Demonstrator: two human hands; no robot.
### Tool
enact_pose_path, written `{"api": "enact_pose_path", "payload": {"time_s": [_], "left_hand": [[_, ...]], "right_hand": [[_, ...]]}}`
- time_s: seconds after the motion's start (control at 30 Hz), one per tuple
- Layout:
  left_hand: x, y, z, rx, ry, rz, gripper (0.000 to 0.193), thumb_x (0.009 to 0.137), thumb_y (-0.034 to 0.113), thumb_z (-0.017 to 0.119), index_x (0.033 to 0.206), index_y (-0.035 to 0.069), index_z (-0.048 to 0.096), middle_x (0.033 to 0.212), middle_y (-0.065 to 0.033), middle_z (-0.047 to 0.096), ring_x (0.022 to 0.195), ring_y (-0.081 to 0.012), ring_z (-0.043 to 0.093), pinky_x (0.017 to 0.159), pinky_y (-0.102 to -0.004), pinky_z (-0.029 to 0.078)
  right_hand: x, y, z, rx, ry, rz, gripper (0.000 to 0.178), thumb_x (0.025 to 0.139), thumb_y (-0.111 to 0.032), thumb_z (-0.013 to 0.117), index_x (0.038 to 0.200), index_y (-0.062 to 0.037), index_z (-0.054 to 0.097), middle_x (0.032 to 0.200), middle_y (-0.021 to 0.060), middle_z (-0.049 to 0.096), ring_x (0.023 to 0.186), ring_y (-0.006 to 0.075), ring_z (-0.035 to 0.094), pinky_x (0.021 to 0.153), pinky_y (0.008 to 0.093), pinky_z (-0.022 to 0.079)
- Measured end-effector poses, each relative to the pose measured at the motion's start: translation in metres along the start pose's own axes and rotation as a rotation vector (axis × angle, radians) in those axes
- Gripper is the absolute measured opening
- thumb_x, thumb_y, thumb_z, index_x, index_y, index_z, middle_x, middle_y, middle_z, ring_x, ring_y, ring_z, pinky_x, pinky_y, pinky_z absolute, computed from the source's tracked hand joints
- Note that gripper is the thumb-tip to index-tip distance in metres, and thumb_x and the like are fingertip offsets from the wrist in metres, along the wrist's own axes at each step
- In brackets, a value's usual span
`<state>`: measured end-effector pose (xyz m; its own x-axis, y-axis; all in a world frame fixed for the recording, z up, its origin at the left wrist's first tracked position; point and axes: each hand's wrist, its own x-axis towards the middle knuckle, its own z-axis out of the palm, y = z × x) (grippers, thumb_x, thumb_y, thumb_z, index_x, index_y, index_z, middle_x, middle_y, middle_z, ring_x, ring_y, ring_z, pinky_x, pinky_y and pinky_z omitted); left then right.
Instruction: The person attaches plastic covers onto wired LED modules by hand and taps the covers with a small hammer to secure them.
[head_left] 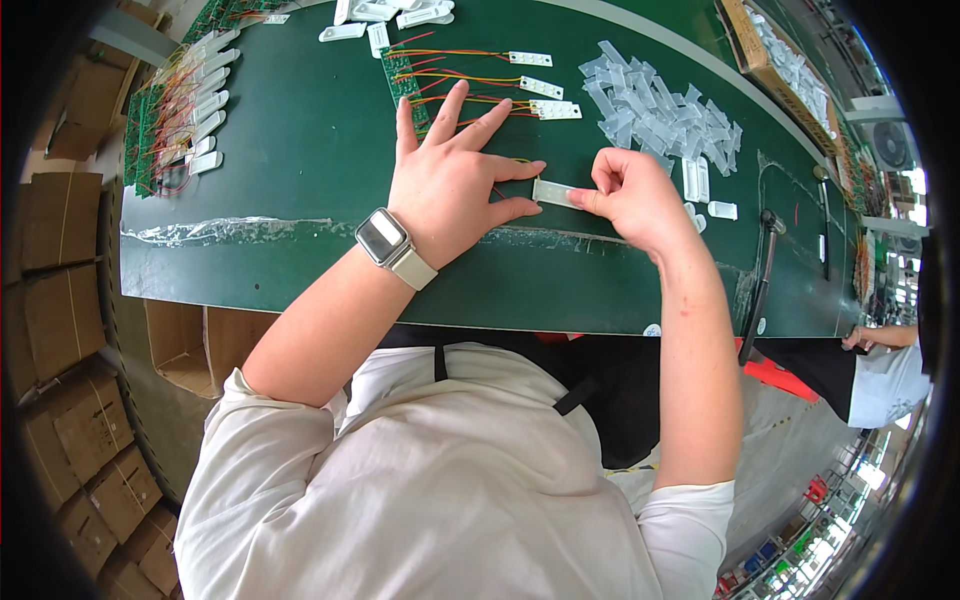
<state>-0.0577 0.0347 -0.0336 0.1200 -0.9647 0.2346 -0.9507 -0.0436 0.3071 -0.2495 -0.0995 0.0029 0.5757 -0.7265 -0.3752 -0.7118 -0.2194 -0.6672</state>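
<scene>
My right hand (632, 196) pinches a small flat white rectangular piece (553, 192) at its right end, low over the green table. My left hand (445, 175) is spread open over the wires, its thumb and index fingertips on either side of the piece's left end. Beyond the left fingers lies a green circuit board (398, 75), partly covered by the hand. Red and yellow wires run from it to several small white LED strips (536, 86). A wire near the left index finger leads toward the piece; its end is hidden.
A heap of translucent strips (660, 105) lies beyond my right hand, with white casings (694, 180) beside it. Wired boards with white casings (205, 110) line the left. More white casings (375, 15) lie at the far edge. A black-handled tool (765, 270) rests at right. Another person (890, 370) is at far right.
</scene>
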Motion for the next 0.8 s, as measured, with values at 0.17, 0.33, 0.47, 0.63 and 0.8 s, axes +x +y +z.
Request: {"api": "enact_pose_path", "payload": {"time_s": [0.17,0.33,0.47,0.63,0.8], "left_hand": [[0.001,-0.002,-0.001,0.004,0.013,0.008,0.044,0.076,0.058,0.084,0.119,0.045,0.08,0.162,0.0011,0.051,0.157,-0.0364,0.031,0.124,-0.0727,0.012],[0.002,0.0,-0.003,0.008,0.037,0.041,0.044,0.077,0.057,0.084,0.119,0.044,0.08,0.162,0.0001,0.051,0.156,-0.0377,0.032,0.122,-0.0754,0.012],[-0.003,-0.002,0.002,-0.045,0.018,0.072,0.047,0.078,0.054,0.084,0.122,0.04,0.08,0.164,-0.0018,0.048,0.158,-0.0388,0.028,0.122,-0.0763,0.011],[-0.011,-0.001,-0.037,-0.012,0.03,0.098,0.043,0.078,0.038,0.089,0.119,0.029,0.081,0.154,-0.0017,0.058,0.154,-0.0347,0.039,0.121,-0.075,0.018],[-0.005,-0.035,-0.076,0.08,0.074,-0.014,0.038,0.084,0.032,0.085,0.121,0.023,0.08,0.142,-0.0052,0.067,0.143,-0.0349,0.052,0.12,-0.0594,0.037]], "right_hand": [[0.012,-0.012,-0.003,-0.188,-0.043,-0.008,0.049,0.083,-0.009,0.089,0.07,-0.0086,0.042,0.064,-0.0024,0.045,0.063,0.0101,0.039,0.056,0.032,0.036],[0.013,-0.004,-0.008,-0.188,-0.061,-0.06,0.045,0.081,-0.015,0.09,0.071,-0.0057,0.047,0.062,0.0071,0.05,0.061,0.019,0.046,0.057,0.0382,0.042],[0.0,0.006,0.004,-0.012,-0.006,-0.107,0.029,0.083,-0.006,0.085,0.076,-0.0041,0.057,0.063,0.0028,0.052,0.062,0.0136,0.045,0.058,0.0344,0.042],[-0.029,0.03,0.031,0.294,0.242,-0.22,0.018,0.088,-0.001,0.077,0.079,-0.004,0.061,0.064,0.0004,0.044,0.062,0.0121,0.042,0.06,0.0322,0.04],[-0.07,0.043,0.013,-0.065,0.557,-0.444,0.02,0.081,0.003,0.079,0.076,-0.0043,0.061,0.066,0.0061,0.046,0.062,0.0221,0.048,0.06,0.0377,0.039]]}}
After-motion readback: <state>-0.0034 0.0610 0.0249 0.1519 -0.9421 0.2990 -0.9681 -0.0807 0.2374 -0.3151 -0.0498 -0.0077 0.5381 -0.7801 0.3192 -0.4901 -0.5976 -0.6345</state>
